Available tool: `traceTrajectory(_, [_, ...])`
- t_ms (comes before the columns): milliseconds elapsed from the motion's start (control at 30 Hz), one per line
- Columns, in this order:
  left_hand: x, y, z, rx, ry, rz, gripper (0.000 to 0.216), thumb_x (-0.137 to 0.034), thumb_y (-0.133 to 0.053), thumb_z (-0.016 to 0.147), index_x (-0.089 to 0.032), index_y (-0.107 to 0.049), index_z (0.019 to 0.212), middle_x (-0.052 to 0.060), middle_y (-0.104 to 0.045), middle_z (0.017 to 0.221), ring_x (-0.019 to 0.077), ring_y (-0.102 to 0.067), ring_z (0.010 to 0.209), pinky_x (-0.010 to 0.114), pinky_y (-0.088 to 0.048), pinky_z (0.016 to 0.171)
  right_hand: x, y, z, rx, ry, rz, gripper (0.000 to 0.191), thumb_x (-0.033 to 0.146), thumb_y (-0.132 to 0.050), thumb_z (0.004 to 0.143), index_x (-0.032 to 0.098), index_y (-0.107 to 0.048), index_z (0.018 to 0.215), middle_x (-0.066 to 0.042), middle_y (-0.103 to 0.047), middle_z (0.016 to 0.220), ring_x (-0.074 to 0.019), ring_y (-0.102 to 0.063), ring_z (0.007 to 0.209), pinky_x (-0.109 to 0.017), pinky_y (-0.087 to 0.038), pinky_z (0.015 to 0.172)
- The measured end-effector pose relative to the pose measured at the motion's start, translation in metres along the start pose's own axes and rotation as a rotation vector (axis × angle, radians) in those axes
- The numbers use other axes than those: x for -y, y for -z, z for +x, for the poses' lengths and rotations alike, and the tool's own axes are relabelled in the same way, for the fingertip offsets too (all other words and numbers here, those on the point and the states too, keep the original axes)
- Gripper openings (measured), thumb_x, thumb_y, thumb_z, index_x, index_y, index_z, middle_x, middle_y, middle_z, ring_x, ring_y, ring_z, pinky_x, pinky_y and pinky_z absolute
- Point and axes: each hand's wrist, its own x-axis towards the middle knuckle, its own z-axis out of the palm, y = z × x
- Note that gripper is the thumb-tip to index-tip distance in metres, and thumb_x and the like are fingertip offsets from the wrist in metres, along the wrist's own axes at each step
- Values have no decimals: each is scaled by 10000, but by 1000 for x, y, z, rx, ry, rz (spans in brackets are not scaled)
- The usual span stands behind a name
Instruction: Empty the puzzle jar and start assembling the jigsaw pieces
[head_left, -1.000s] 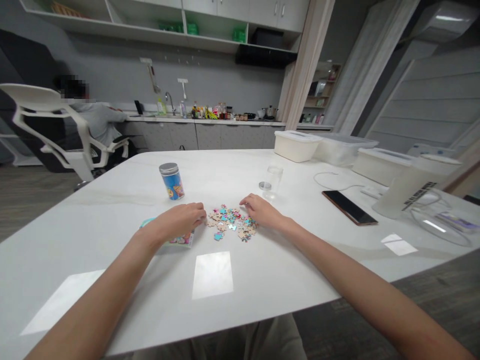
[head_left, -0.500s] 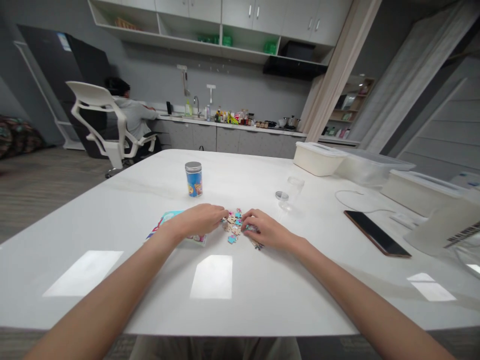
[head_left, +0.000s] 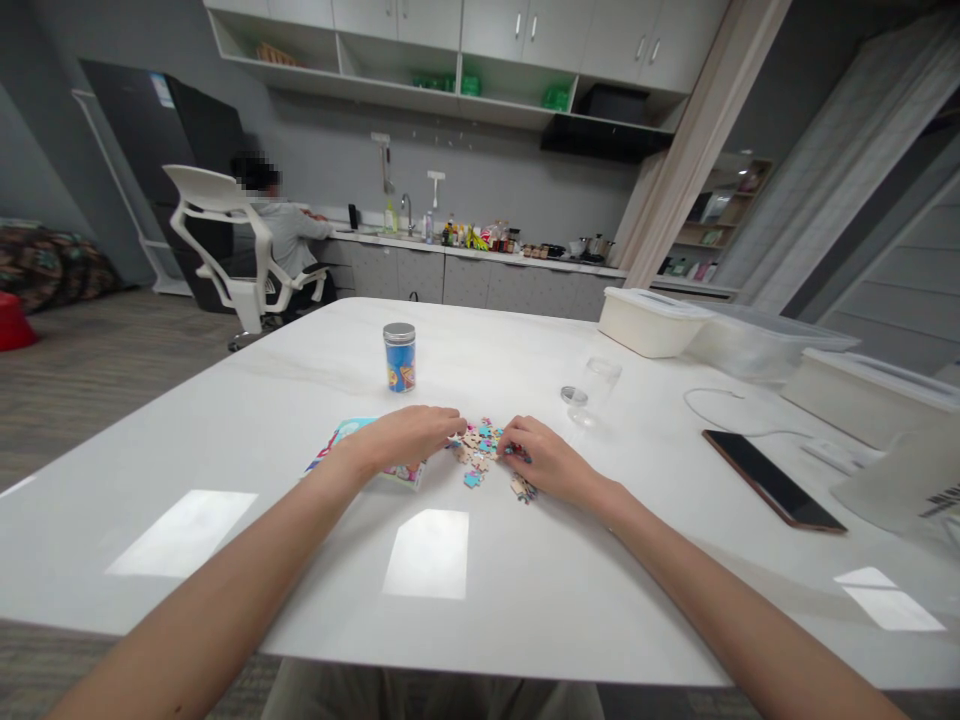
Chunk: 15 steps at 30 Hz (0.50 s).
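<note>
Puzzle pieces (head_left: 480, 448) lie between the hands: 3 o'clock of left hand (head_left: 409, 436), 9 o'clock of right hand (head_left: 545, 463); both touch the pile. Both hands are loosely curled; whether either grips a piece cannot be told.

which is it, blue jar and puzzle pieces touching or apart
Apart. The head view shows the blue jar standing behind the puzzle pieces, with bare table between them.
</note>
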Motion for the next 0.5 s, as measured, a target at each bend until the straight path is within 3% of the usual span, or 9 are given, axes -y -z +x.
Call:
traceTrajectory(267, [6,-5,1,-1,3,21,153,-87,-475,889,-184,-588,921,35,-655,907,142,-592,723,240,-394,643,-3,1,-1,-29,-71,-6,140,116,-643,826,185,-633,947,-61,-618,957,-195,-584,893,-341,-479,805])
traceTrajectory(500, [4,-6,3,-16,-32,30,106,-136,-506,906,-185,-599,900,35,-664,870,155,-608,732,251,-399,646,-2,1,-1,-34,-135,0,89,144,-640,840,207,-696,865,-53,-626,945,-190,-597,901,-332,-493,800])
